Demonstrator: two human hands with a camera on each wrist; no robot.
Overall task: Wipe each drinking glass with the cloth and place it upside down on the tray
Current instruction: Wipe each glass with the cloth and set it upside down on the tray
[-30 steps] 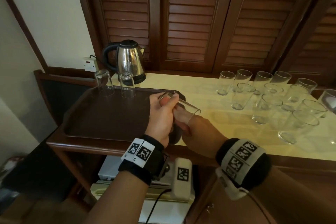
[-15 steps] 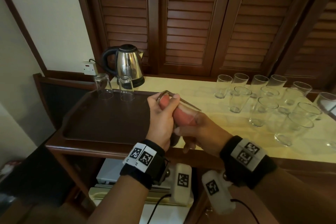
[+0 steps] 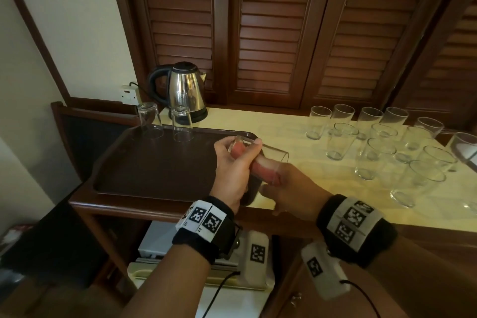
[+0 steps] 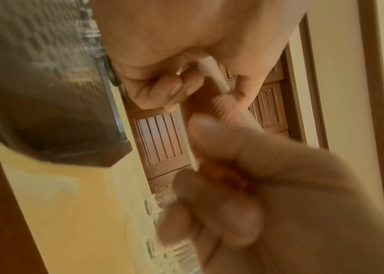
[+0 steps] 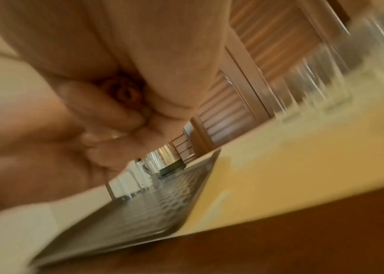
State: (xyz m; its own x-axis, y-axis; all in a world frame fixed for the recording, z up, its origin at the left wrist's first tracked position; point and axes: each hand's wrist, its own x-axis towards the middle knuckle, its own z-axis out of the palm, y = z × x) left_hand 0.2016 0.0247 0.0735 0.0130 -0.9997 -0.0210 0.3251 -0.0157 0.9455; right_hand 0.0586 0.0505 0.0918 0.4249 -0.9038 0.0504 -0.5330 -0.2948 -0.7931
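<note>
Item, glass in wiping: left hand [image 3: 233, 170] grips the drinking glass [image 3: 260, 156] round its base, tilted, mouth toward the right hand [image 3: 289, 188], which pinches the orange cloth [image 3: 265, 171] pushed inside it. Change over the last second: cloth sits deeper in the bowl and the right wrist has rolled, so the inside wipe is judged under way, placing not yet due. Beyond the left hand: brown tray [image 3: 154, 175], two inverted glasses [image 3: 182, 124] at its far edge, kettle [image 3: 184, 90] behind. Beyond the right hand: unwiped glasses [image 3: 374, 157] crowded together, liable to be knocked.
</note>
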